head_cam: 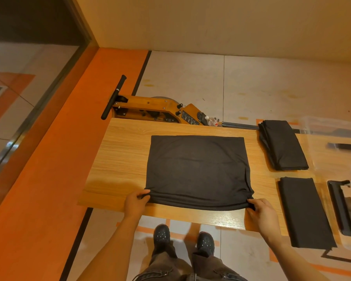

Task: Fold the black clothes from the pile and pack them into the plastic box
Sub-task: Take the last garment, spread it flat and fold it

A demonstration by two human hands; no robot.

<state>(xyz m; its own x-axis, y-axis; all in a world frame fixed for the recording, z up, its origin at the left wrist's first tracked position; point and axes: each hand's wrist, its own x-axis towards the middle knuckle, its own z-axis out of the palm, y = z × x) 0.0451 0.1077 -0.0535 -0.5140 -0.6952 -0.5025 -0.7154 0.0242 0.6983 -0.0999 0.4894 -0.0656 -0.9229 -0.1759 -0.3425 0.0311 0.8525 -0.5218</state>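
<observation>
black cloth (197, 169) flat on table (120, 159), left hand (135, 201) and right hand (261, 213) pinching near corners

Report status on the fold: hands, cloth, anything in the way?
Left hand and right hand each pinch a near corner of the flat black cloth. Cloth half folded on the wooden table. Two folded black stacks wait to the right; path clear.

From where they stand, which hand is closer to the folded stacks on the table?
Right hand: both folded stacks lie on its side; the left hand grips the garment's opposite corner.
</observation>
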